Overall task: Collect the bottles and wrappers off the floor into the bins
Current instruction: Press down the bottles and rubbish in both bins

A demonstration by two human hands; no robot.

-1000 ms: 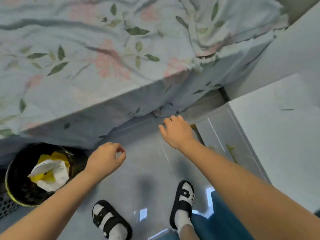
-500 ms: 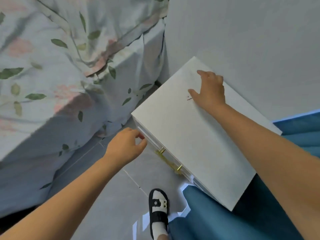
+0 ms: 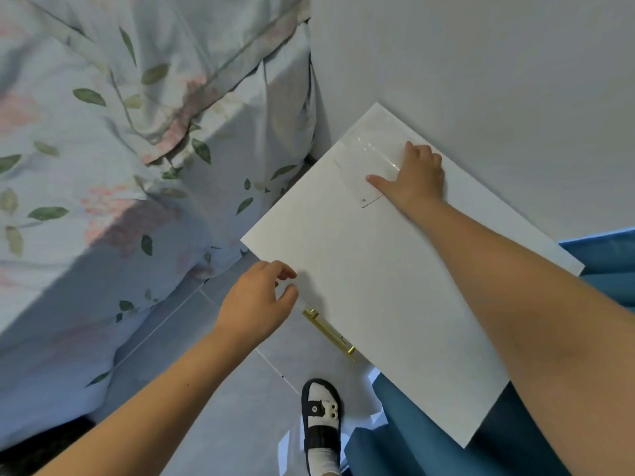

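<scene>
While standing beside bed, reaching over white cabinet top (image 3: pixel 360 286). Right hand (image 3: pixel 414 180) on clear plastic wrapper (image 3: pixel 374 154) lying on top near wall; fingers partly curled at it, grip on it not clear. Left hand (image 3: pixel 256 304) loosely curled, holding nothing, just beside cabinet's front edge, above brass handle (image 3: pixel 330 333). Floral bedsheet (image 3: pixel 120 166) at left. Sandalled foot (image 3: pixel 321 420) on grey tile floor (image 3: pixel 206 424).

hands (image 3: pixel 261 300): 2 | nightstand (image 3: pixel 360 286): 1 | gold handle (image 3: pixel 330 333): 1 | sandal (image 3: pixel 321 420): 1, perhaps more unseen
</scene>
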